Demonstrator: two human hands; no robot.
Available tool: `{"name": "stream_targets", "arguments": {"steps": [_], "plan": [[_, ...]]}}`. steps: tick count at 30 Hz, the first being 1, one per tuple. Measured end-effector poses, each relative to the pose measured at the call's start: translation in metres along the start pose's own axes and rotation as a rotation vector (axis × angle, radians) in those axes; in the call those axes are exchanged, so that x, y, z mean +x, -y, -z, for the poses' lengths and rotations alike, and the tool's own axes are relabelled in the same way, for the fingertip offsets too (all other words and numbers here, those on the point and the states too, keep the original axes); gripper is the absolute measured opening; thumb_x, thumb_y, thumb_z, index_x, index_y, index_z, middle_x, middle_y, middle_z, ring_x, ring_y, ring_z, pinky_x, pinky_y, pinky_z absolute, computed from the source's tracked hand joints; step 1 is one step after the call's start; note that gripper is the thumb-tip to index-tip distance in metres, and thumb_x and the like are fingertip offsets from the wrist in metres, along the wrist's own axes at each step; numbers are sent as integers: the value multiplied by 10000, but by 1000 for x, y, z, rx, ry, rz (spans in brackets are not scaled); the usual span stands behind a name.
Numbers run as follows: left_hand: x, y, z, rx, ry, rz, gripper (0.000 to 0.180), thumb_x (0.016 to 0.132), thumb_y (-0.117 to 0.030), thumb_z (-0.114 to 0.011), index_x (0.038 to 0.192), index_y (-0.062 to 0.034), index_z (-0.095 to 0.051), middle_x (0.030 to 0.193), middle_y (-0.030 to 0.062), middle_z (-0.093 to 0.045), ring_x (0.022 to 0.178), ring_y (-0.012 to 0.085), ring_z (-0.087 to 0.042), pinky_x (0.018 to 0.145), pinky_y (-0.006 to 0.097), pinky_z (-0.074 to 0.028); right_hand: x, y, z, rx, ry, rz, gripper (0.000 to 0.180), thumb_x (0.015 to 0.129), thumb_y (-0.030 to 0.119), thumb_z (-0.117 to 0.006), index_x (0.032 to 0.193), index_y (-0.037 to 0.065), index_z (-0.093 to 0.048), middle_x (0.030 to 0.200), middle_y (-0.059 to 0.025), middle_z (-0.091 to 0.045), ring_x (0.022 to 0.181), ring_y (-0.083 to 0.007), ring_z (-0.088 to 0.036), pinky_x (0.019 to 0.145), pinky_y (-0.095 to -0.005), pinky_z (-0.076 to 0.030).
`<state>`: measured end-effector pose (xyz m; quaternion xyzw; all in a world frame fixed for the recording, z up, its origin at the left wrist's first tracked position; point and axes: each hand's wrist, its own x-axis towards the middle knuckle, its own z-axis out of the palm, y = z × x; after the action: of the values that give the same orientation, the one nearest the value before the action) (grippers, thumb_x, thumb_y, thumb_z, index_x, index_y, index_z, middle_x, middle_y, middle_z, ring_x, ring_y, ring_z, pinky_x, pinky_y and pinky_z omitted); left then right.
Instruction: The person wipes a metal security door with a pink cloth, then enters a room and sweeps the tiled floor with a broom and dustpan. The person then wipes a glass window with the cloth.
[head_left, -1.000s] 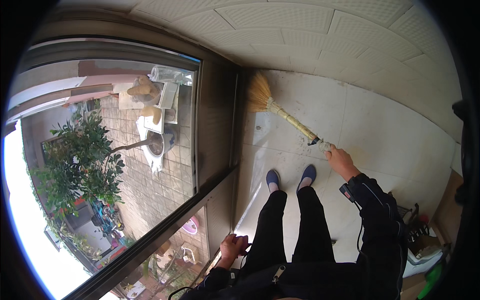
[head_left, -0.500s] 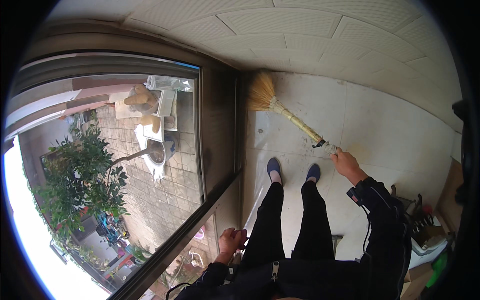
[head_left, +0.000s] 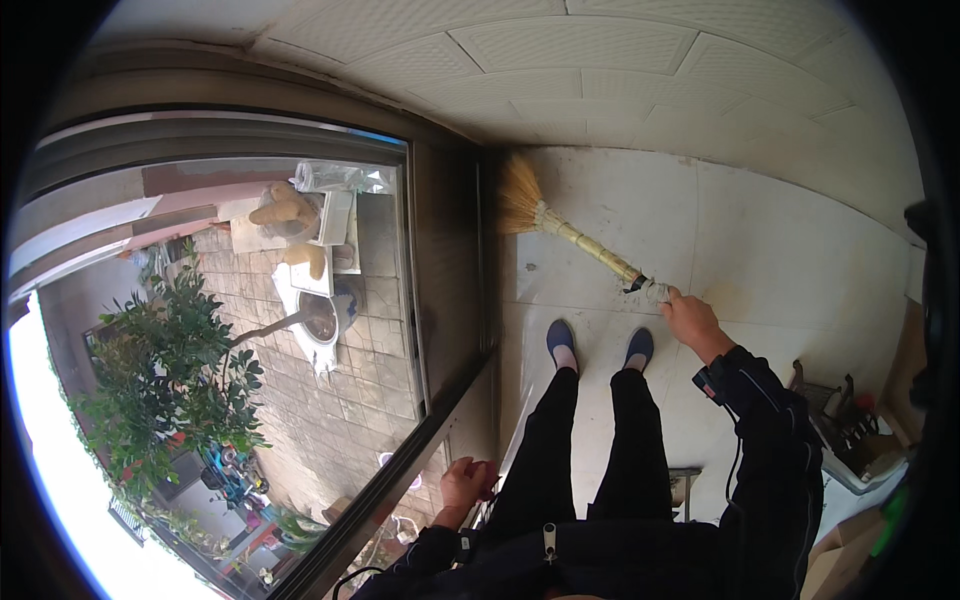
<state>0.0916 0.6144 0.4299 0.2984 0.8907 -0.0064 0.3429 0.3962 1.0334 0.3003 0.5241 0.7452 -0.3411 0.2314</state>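
Observation:
A straw broom (head_left: pixel 590 247) slants across the pale tiled floor, its bristles spread against the base of the dark door frame in the far corner. My right hand (head_left: pixel 692 322) is closed round the wrapped end of its handle. Down by my left thigh, my left hand (head_left: pixel 462 488) is closed on a small dark red object whose kind I cannot make out. My two feet in blue slip-on shoes (head_left: pixel 562 343) stand on the floor between the hands.
On my left is a glass panel in a dark frame (head_left: pixel 445 250), with a paved yard and a potted tree (head_left: pixel 170 370) beyond. A textured white wall (head_left: pixel 640 80) rises ahead. At the right sit a bin of odds and ends (head_left: pixel 850 430) and a cardboard box (head_left: pixel 845 555).
The broom's bristles have swung slightly, staying near the corner by the door frame. The view has shifted a little, so my feet appear further right. Both hands keep their grip.

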Motion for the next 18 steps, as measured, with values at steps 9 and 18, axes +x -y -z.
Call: {"name": "stream_targets", "arguments": {"steps": [9, 18], "plan": [[-4, 1, -5, -6, -11, -54, 360, 757, -324, -701, 983, -47, -663, 932, 148, -662, 843, 323, -655, 749, 390, -532, 70, 1, 11, -139, -169, 52, 312, 874, 312, -554, 1010, 32, -571, 812, -163, -667, 740, -327, -661, 656, -434, -527], [-5, 14, -12, -60, 32, 71, 358, 756, -325, -699, 978, -46, -667, 935, 140, -664, 844, 317, -656, 753, 383, -532, 20, 20, -3, 16, -47, 67, 368, 904, 347, -512, 1063, 18, -554, 848, -208, -659, 829, -375, -642, 736, -482, -503]]}}
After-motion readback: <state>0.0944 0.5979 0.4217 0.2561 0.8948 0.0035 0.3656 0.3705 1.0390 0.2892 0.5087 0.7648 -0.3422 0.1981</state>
